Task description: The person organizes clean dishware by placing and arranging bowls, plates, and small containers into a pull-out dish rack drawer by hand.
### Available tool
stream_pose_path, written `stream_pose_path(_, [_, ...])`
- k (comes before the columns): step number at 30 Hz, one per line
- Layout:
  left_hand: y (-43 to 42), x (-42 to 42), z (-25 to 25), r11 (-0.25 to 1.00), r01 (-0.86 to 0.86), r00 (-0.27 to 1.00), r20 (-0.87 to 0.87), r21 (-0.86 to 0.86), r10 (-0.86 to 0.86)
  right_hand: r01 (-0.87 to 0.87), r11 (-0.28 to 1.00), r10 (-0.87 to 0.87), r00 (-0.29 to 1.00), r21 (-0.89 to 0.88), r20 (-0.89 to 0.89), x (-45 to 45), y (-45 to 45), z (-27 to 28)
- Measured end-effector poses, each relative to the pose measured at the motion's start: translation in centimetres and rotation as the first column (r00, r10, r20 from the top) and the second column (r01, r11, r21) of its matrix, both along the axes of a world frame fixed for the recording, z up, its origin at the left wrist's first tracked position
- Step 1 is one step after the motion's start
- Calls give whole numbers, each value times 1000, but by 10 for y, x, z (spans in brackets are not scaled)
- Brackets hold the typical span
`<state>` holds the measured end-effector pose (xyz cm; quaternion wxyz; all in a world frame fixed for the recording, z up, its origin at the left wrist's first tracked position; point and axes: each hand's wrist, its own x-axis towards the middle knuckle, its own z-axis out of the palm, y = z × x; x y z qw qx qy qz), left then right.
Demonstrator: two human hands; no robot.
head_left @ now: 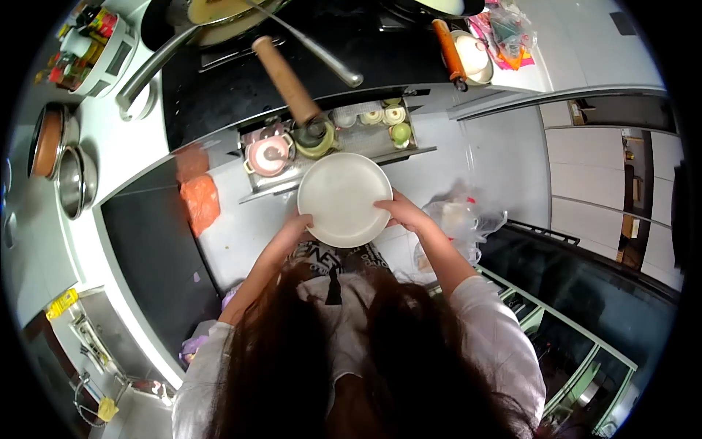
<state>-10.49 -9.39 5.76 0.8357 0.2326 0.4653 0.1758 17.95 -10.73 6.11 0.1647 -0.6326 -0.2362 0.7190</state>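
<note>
A round, pale plate point(344, 199) with a raised rim is held level in front of my body, and nothing lies on it. My left hand point(298, 225) grips its left edge, thumb on top. On the right edge my right hand point(398, 210) holds it the same way, fingers hidden underneath. Just beyond the plate, an open drawer point(292, 175) under the stove holds a pink pot point(268, 156), a green-rimmed glass bowl point(314, 139) and several small bowls or cups.
A wok point(208, 33) with liquid and a metal utensil stands on the black cooktop point(219, 95); its handles jut toward me. Another pan point(439, 7) is at the back right. Plastic bags point(461, 223) sit on the floor at right; an orange bag point(199, 203) hangs at left.
</note>
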Motion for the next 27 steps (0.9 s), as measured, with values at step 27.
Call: stream_pose_path(27, [67, 195, -300, 898, -385, 903, -114, 213, 414, -351, 933, 350, 937, 78, 24, 173, 182, -263])
